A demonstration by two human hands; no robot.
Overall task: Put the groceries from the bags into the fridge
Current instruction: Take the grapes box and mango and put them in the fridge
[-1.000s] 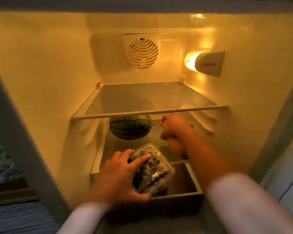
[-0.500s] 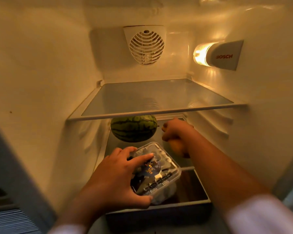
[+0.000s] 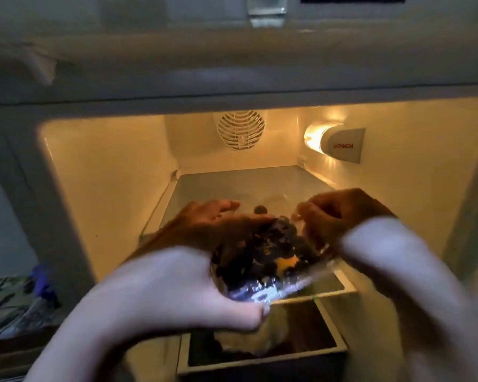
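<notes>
Clear plastic berry box point(image 3: 262, 257) sits clamped between both hands' fingers, left hand point(image 3: 204, 230) and right hand point(image 3: 340, 213), steadied level before the glass shelf point(image 3: 232, 188).

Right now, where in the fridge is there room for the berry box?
The glass shelf is bare between the left wall and the lamp, back to the fan. Its front is crowded by both hands, left hand and right hand, and the berry box.

Home kitchen; lit fridge point(image 3: 127, 172) interior
</notes>
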